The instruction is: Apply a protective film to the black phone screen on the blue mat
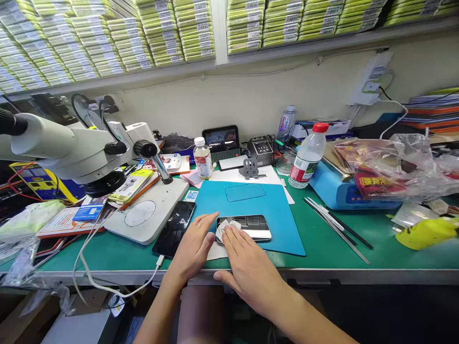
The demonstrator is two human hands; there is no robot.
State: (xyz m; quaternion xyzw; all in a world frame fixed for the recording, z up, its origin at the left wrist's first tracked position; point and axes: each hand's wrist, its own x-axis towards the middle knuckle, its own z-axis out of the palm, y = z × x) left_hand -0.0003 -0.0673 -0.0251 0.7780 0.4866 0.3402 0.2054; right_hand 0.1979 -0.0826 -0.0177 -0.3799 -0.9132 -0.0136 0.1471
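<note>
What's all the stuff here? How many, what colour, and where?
Table: 1, green, centre
Mat: 1, blue, on table
Phone: 1, dark and shiny, on mat
Wipe: 1, white, on phone
Other phone: 1, black, left of mat
Microscope: 1, white, left
Jar: 1, whitish, behind mat
Screen: 1, black, back
Bottles: 2, clear, back right
Machine: 1, blue, right
Plastic: pieces, clear, both ends
Cables: several, white, black or red, around
Books: several, many colours, left
Packs: many, yellow-green, shelves above
Small bits: uncounted, mixed colours, all around
Left hand: 1, bare, beside phone
Right hand: 1, bare, fingers on wipe
</note>
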